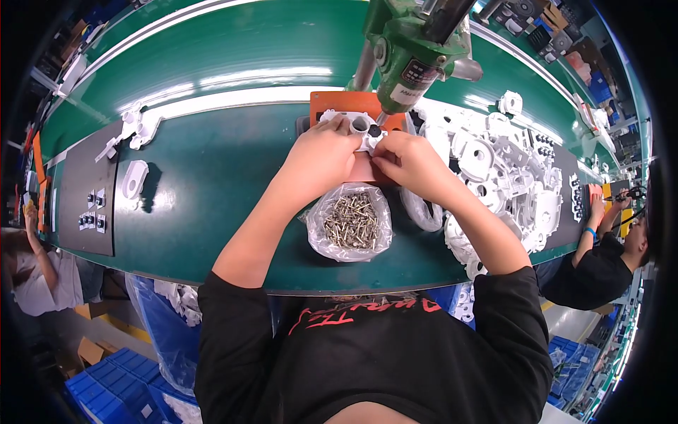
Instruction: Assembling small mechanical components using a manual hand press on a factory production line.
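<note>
Under the green press (413, 67), a white plastic housing (360, 124) with a round opening and a small black piece (375, 131) sits on an orange fixture (335, 101). My left hand (326, 150) is closed on the housing's left and near side. At its right edge my right hand (408, 157) has its fingers bent in a pinch; what lies between the fingertips is hidden. Just nearer to me stands a plastic-lined bowl (349, 222) full of small metal screws or pins.
Many white plastic parts (487, 159) are heaped on the right. To the left lie a single white part (134, 179) and a dark mat (92, 191) with several small black-and-white pieces. A green conveyor belt (247, 49) runs behind. Other people work at both sides; blue crates (116, 385) stand below.
</note>
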`<state>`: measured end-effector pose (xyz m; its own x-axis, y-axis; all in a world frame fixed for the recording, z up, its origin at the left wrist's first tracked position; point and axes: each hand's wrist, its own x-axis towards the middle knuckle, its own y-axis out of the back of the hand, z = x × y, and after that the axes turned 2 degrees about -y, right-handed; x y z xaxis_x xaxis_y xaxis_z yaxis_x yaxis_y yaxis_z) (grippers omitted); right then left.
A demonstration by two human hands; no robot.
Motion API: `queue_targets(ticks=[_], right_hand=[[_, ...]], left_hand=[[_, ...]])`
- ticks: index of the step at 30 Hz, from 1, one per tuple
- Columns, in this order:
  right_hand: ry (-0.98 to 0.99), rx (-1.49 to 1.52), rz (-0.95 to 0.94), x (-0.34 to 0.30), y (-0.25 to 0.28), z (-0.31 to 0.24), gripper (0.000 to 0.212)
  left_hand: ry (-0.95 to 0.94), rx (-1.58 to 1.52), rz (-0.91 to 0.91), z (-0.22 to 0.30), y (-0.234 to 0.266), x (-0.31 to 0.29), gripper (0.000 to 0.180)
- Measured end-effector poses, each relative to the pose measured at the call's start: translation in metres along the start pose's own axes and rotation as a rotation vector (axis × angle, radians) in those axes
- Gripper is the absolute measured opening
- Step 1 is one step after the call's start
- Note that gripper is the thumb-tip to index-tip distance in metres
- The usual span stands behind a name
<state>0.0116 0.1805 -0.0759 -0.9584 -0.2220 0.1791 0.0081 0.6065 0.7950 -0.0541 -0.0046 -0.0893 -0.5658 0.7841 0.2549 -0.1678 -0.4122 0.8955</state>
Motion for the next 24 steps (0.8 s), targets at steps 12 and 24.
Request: queue_targets(ticks=[12, 24], right_hand=[[0.284, -0.157, -0.162, -0.024, -0.015, -0.033, 0.014], [0.277, -0.190, -0.143, -0.023, -0.013, -0.038, 0.011]], left_hand=[[-0.025, 0.038, 0.062, -0.003, -0.007, -0.001, 0.023], [-0.028, 0.038, 0.071, -0.003, -0.006, -0.002, 0.022]])
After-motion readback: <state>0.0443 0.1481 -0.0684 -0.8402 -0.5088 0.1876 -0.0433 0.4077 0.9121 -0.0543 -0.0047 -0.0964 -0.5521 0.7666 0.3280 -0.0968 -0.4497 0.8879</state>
